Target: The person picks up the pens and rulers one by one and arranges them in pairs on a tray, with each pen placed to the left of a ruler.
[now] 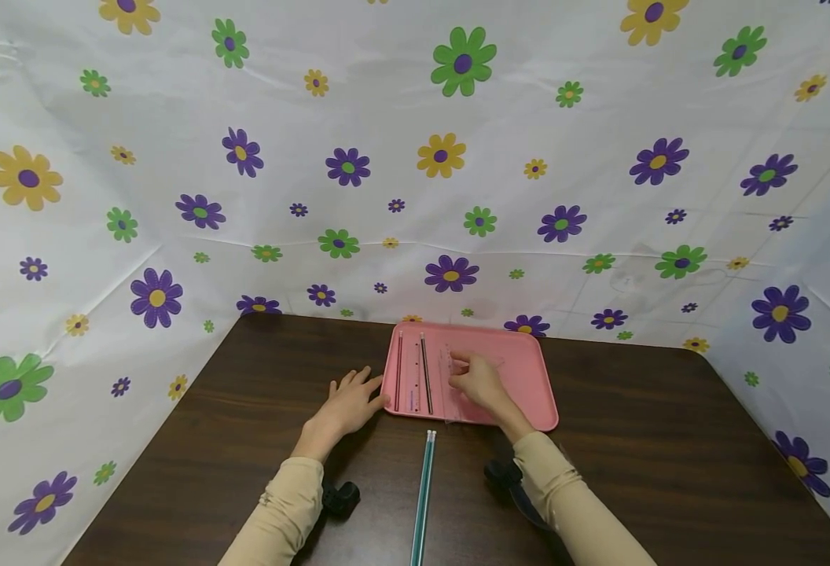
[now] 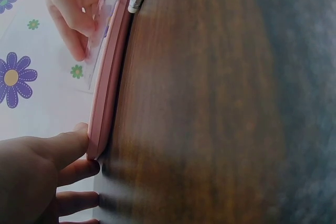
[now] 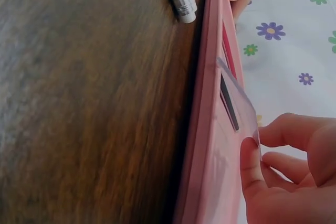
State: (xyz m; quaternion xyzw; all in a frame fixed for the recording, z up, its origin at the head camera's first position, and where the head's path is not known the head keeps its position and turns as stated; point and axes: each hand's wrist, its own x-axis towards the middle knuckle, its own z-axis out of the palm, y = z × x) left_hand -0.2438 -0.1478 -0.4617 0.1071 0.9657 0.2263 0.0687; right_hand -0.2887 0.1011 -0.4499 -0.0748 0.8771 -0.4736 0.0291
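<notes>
My right hand (image 1: 480, 381) is over the middle of the pink tray (image 1: 528, 369), pinching a clear plastic ruler (image 3: 240, 95) between thumb and fingers. The ruler is tilted, its near end at the tray's front rim. My left hand (image 1: 344, 405) has its fingers spread at the tray's front left corner, the thumb (image 2: 73, 137) touching the rim. In the tray's left part lie a red pencil (image 1: 398, 369), another clear ruler (image 1: 416, 377) and a black pencil (image 1: 426, 373), roughly side by side.
Two green pencils (image 1: 424, 495) with white erasers lie on the dark wooden table (image 1: 245, 440), in front of the tray. A flower-printed white sheet (image 1: 387, 118) hangs behind the table and along its sides.
</notes>
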